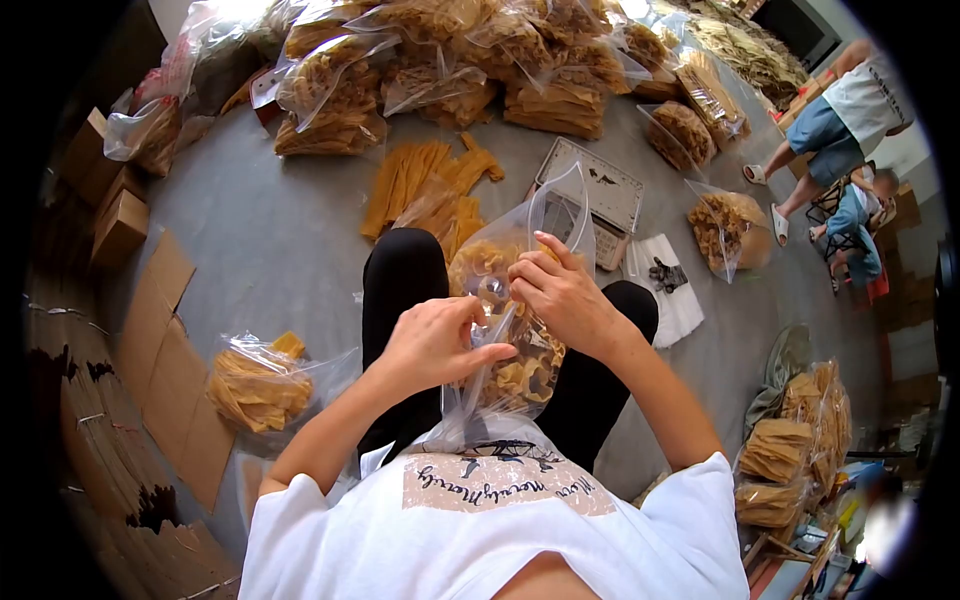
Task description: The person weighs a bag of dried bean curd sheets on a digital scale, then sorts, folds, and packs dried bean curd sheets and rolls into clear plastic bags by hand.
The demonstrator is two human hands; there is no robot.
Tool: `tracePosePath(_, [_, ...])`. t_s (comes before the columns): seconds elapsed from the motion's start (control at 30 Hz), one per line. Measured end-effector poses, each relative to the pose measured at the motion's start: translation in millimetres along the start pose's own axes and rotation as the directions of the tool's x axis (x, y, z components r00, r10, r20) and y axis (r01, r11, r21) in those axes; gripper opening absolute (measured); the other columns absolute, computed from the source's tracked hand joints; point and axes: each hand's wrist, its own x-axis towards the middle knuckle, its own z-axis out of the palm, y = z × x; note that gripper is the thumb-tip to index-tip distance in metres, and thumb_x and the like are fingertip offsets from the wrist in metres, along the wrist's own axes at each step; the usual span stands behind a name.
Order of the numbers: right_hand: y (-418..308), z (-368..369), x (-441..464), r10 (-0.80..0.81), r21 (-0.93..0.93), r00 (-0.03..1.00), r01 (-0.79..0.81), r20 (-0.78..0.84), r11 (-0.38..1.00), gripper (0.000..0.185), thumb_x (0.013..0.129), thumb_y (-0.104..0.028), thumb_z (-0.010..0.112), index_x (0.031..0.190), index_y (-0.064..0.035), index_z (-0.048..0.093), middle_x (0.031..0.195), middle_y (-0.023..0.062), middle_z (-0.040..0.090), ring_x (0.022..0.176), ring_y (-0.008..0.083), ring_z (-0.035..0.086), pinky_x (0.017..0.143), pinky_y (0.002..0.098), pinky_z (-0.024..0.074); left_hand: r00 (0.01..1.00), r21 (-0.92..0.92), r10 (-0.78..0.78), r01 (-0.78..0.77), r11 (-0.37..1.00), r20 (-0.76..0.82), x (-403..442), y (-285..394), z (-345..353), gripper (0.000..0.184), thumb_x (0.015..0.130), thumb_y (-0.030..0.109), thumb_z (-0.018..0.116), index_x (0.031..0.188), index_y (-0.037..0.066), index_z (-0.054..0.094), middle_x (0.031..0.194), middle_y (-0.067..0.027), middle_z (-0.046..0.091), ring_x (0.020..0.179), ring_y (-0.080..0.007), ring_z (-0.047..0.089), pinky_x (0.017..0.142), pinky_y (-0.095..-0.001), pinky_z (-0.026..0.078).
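Observation:
Between my knees a clear plastic bag [525,375] stands upright, filled with curly, yellow-brown dried pieces that look like tofu skin. Its loose top sticks up beyond my fingers. My right hand [565,300] is closed on the bag's upper part, fingers curled, with a bit of yellow showing near the fingertips. On the near left side, my left hand [430,342] lies against the plastic, thumb stretched out and apart from the fingers. Flat dried strips [405,185] lie on the floor just beyond my knees.
A heap of filled bags [440,85] lies ahead. A platform scale [600,190] and a white cloth with dark gloves [668,275] are at right front. Another bag [262,385] and cardboard [165,350] lie left. Two people [850,115] are at far right.

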Motion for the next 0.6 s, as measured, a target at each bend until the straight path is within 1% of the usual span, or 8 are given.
tracePosePath(0.03, [-1, 0, 1, 0.022, 0.014, 1.0, -0.023, 0.015, 1.0, 0.008, 0.076, -0.008, 0.059, 0.083, -0.0051, 0.06, 0.093, 0.0019, 0.056, 0.1, 0.0163, 0.053, 0.11, 0.042, 0.0241, 1.0, 0.01, 0.016, -0.016, 1.0, -0.022, 9, 3, 8, 0.047, 0.07, 0.05, 0.071, 0.071, 0.005, 0.057, 0.061, -0.0079, 0.057, 0.062, -0.0254, 0.059, 0.056, -0.0349, 0.045])
tracePosePath(0.1, [-1, -3, 0, 0.019, 0.031, 0.999, -0.019, 0.03, 0.999, 0.009, 0.075, -0.007, 0.058, 0.084, -0.005, 0.059, 0.093, 0.0024, 0.056, 0.1, 0.017, 0.053, 0.11, 0.0424, 0.0241, 1.0, 0.049, 0.002, -0.002, 0.999, -0.002, 24, 6, 26, 0.034, 0.074, 0.033, 0.071, 0.076, 0.001, 0.059, 0.062, -0.0129, 0.057, 0.059, -0.0288, 0.058, 0.054, -0.0353, 0.045])
tracePosePath(0.13, [0, -3, 0, 0.025, 0.027, 0.999, -0.026, 0.033, 0.999, 0.01, 0.074, -0.006, 0.058, 0.084, -0.005, 0.059, 0.093, 0.0025, 0.056, 0.101, 0.0172, 0.053, 0.11, 0.0426, 0.0241, 1.0, 0.052, -0.002, 0.003, 0.999, -0.012, 28, 2, 36, 0.034, 0.074, 0.033, 0.071, 0.076, 0.001, 0.059, 0.062, -0.0129, 0.057, 0.059, -0.0288, 0.058, 0.054, -0.0353, 0.045])
tracePosePath(0.2, [0, -8, -3, 0.038, 0.038, 0.998, -0.039, 0.045, 0.998, 0.012, 0.072, -0.004, 0.058, 0.084, -0.0056, 0.058, 0.094, 0.0027, 0.057, 0.102, 0.0177, 0.053, 0.111, 0.0432, 0.0227, 0.984, -0.106, 0.09, -0.107, 0.989, -0.151, 30, -4, 49, 0.022, 0.078, 0.02, 0.066, 0.073, 0.0, 0.059, 0.062, -0.0165, 0.057, 0.058, -0.0322, 0.058, 0.053, -0.0363, 0.045])
tracePosePath(0.3, [0, -14, -6, 0.001, 0.103, 0.994, -0.012, 0.111, 0.995, 0.012, 0.071, -0.004, 0.059, 0.083, -0.0064, 0.059, 0.096, 0.0026, 0.057, 0.104, 0.0173, 0.053, 0.112, 0.0435, 0.0207, 0.984, -0.211, 0.131, -0.154, 0.965, -0.12, 18, -3, 49, 0.016, 0.079, 0.012, 0.063, 0.069, 0.0, 0.059, 0.06, -0.0175, 0.057, 0.055, -0.033, 0.057, 0.052, -0.0365, 0.044])
tracePosePath(0.5, [10, -16, 0, -0.059, 0.075, 0.991, 0.05, 0.121, 0.996, 0.011, 0.072, -0.009, 0.061, 0.083, -0.0089, 0.062, 0.099, -0.0004, 0.06, 0.109, 0.0164, 0.05, 0.113, 0.0428, 0.0177, 0.977, -0.185, 0.148, -0.175, 0.967, -0.153, 0, -2, 49, 0.02, 0.076, 0.011, 0.067, 0.063, 0.0, 0.056, 0.054, -0.0168, 0.053, 0.049, -0.0301, 0.054, 0.047, -0.0362, 0.041])
tracePosePath(0.57, [17, -17, 2, -0.046, 0.032, 0.991, 0.042, 0.122, 0.999, 0.013, 0.073, -0.01, 0.062, 0.086, -0.0088, 0.064, 0.098, -0.0001, 0.06, 0.109, 0.0166, 0.05, 0.113, 0.0423, 0.0177, 0.982, -0.167, 0.15, -0.168, 0.972, -0.114, -2, 1, 47, 0.022, 0.076, 0.01, 0.066, 0.061, -0.001, 0.054, 0.052, -0.0158, 0.051, 0.047, -0.0292, 0.053, 0.046, -0.0354, 0.039])
tracePosePath(0.6, [20, -22, 6, -0.041, 0.028, 0.99, 0.037, 0.136, 0.999, 0.014, 0.074, -0.011, 0.062, 0.088, -0.0087, 0.065, 0.097, 0.0001, 0.061, 0.109, 0.0171, 0.05, 0.113, 0.0422, 0.0184, 0.988, -0.193, 0.124, -0.14, 0.971, -0.095, -3, 2, 47, 0.021, 0.076, 0.012, 0.066, 0.062, 0.0, 0.056, 0.054, -0.0159, 0.053, 0.051, -0.0311, 0.055, 0.049, -0.0384, 0.041])
